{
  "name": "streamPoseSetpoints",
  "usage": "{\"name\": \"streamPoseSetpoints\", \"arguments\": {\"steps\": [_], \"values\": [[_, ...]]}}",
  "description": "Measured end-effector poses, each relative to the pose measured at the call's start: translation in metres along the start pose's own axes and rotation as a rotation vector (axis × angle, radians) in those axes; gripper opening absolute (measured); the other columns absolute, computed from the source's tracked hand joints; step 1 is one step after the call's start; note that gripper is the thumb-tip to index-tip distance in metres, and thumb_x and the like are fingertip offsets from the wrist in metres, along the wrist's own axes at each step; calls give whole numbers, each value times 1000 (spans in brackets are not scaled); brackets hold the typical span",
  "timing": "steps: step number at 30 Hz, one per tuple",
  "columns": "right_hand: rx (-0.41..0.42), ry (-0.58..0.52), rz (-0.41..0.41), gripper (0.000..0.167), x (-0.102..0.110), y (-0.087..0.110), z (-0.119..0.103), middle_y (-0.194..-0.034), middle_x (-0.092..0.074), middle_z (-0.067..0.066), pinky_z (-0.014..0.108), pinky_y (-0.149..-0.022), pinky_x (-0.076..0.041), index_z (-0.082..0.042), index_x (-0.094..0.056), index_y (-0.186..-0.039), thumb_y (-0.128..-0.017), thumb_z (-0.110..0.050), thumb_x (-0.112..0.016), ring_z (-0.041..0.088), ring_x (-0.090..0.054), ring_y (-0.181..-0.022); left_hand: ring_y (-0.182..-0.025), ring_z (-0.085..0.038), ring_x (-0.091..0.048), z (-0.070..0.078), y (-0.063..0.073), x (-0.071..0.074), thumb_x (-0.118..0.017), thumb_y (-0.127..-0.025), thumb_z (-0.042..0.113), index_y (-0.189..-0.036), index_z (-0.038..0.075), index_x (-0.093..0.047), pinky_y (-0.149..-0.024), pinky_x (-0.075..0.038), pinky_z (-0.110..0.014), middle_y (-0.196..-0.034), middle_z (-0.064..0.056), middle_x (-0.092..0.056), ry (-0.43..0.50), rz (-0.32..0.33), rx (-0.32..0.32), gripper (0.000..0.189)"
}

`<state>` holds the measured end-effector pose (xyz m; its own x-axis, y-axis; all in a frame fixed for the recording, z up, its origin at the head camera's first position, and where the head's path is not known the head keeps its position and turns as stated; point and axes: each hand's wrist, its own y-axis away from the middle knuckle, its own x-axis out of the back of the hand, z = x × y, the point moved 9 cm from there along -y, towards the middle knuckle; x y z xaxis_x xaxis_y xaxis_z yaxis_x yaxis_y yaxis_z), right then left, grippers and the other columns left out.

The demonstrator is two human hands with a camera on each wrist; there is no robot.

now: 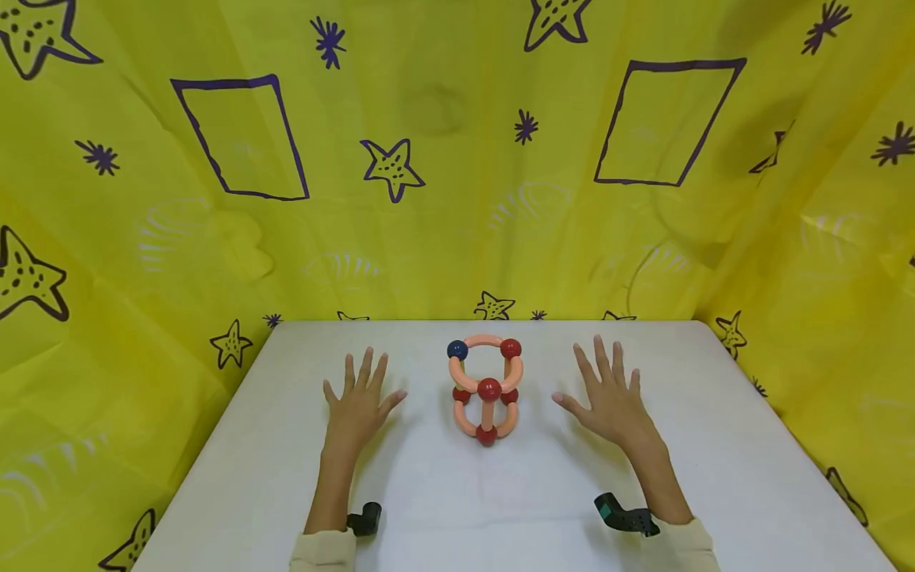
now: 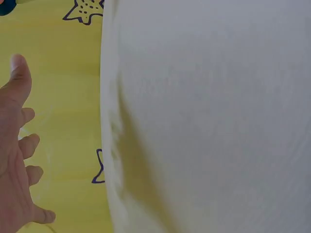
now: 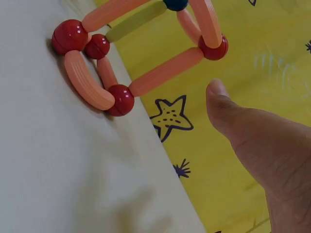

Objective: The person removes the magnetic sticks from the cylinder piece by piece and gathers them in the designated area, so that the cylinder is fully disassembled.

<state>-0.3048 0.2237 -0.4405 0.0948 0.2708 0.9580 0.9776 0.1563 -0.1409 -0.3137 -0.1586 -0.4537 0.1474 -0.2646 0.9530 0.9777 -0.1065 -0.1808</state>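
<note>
Salmon-pink plastic bars, joined by glossy balls, make up a small three-sided frame (image 1: 489,390) that stands on the white table (image 1: 457,496) between the two hands, apart from both, inward of each thumb. Fingers straight and fanned wide, the left hand (image 1: 355,409) holds nothing; the right hand (image 1: 608,401) is spread just as wide, likewise with nothing in its grasp, and the frame lies near its thumb tip. Curved salmon bars (image 3: 87,80) form the frame's upper and lower rings, with straight uprights linking the two; one upright, a yellow-green bar (image 3: 138,22), meets the dark blue ball (image 1: 457,349), which sits in the upper ring at the far corner on the left hand's side. Glossy red balls (image 1: 511,349) fill the other corners, one of them facing the wearer between the thumbs. Soft shadows fall on the table around both hands. Behind the wrists are two cream sleeves (image 1: 323,550), and a black curved wrist device (image 1: 365,520) juts inward from the left wrist, with a matching black wrist device (image 1: 625,516) on the right. Beyond the fingertips hangs a yellow curtain (image 1: 457,238) printed with dark purple starfish (image 1: 393,168).
</note>
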Motion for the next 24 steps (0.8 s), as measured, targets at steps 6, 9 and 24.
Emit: {"name": "streamPoseSetpoints", "arguments": {"steps": [6,9,24], "values": [[93,-82,129,93,20,4,-22,-165,5,16,65,-89,-47,-20,-13,-158,-89,-60,-60,50,-45,-130,-138,-40,-40,25,3,18,-54,-96,49,-146,13,-46,-100,-39,-67,-151,-15,-43,-2,194,-97,61],[149,-166,194,90,30,8,-36,-165,-1,12,49,-71,-57,-23,-18,-157,-88,-52,-67,39,-64,-109,-106,-36,-65,44,9,36,-64,-94,36,-125,8,-63,-79,-54,-52,-123,-16,-65,24,385,-192,42],[493,-547,337,49,43,16,-112,-121,-59,5,21,-61,-52,-7,-61,-125,-80,-10,-80,4,-56,-67,-81,-12,-64,97,18,33,-68,-92,12,-126,11,-61,-76,-57,-28,-91,-1,-67,551,339,-394,35]]}}
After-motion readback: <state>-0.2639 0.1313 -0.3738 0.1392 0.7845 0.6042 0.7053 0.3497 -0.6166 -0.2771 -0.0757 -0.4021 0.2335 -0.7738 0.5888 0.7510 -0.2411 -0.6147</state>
